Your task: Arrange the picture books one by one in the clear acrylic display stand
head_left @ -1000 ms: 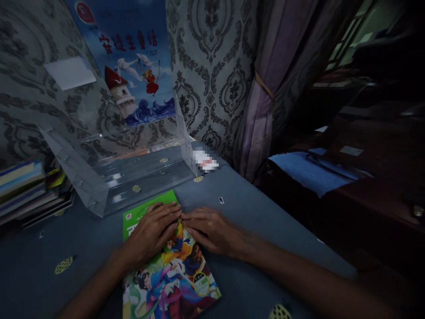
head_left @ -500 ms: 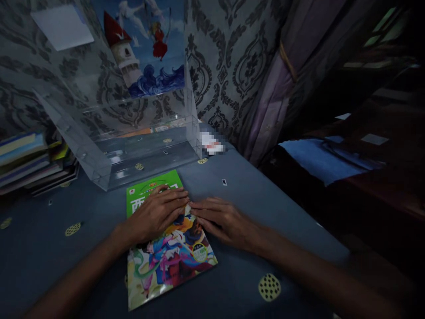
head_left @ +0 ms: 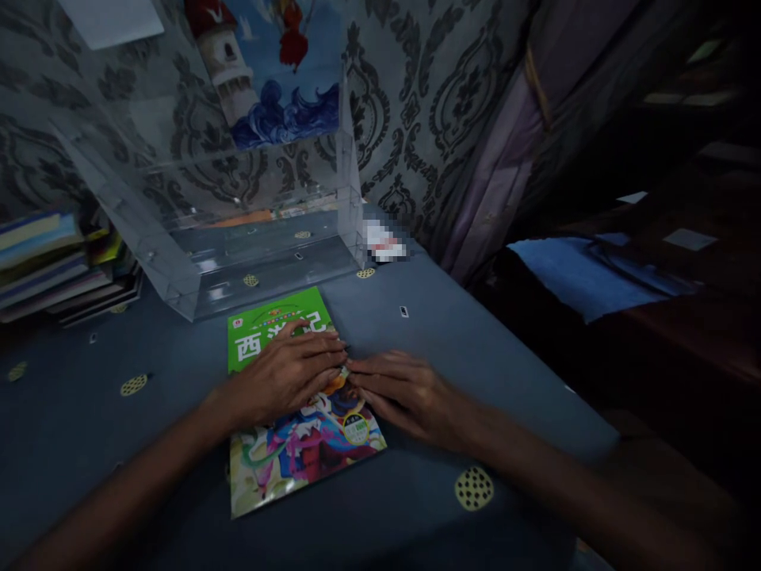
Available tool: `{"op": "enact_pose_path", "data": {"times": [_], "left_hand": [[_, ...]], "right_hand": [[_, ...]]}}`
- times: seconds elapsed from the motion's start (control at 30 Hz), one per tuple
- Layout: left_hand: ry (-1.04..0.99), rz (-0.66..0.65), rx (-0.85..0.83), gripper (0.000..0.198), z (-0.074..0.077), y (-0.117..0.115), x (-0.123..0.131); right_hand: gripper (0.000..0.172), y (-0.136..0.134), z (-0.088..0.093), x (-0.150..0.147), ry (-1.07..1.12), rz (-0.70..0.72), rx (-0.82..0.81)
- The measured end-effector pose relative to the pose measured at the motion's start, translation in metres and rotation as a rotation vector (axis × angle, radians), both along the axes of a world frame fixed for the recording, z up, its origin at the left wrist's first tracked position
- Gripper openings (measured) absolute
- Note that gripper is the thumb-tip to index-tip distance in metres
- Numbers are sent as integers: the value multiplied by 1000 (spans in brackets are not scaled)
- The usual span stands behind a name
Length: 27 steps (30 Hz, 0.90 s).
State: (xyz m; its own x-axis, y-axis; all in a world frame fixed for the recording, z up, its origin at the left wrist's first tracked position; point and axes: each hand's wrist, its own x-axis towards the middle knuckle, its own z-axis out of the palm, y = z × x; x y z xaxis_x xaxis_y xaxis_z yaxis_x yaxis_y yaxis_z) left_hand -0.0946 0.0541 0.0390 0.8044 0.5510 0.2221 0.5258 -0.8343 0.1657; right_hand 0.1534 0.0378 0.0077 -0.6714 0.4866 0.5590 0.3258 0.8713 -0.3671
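Observation:
A thin paperback book lies closed on the blue-grey tablecloth, its cover green at the top with large white Chinese characters and a colourful picture below. My left hand rests palm down across the middle of the cover, fingers stretched toward the right edge, hiding part of the title and picture. At that right edge is my right hand, its fingers extended and its fingertips close to those of my left hand. Its thumb is not clearly seen. Neither hand has visibly lifted the book or its cover.
Behind the book stands a clear acrylic rack. A stack of books sits at the left. A partly blurred white item lies near the back wall. The table's right edge slopes toward me, with a purple curtain beyond.
The view has tilted, so the wall and rack sit higher in it. My left hand has slid slightly down the cover, showing more of the title. My right hand stays at the book's edge.

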Motion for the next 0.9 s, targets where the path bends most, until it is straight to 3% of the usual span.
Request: {"op": "enact_pose_path", "data": {"times": [0.23,0.53,0.8,0.9], "left_hand": [[-6,-16,29,36,3,1,3],[-78,-113,41,32,9,-15,14],[10,59,58,41,-1,-7,10],[30,62,45,41,-1,-7,9]], "right_hand": [[24,-8,3,0,-21,-19,27],[32,-32,5,15,-72,33,29],[28,-13,-5,22,-25,-36,86],[27,-12,-6,25,-50,-72,86]]}}
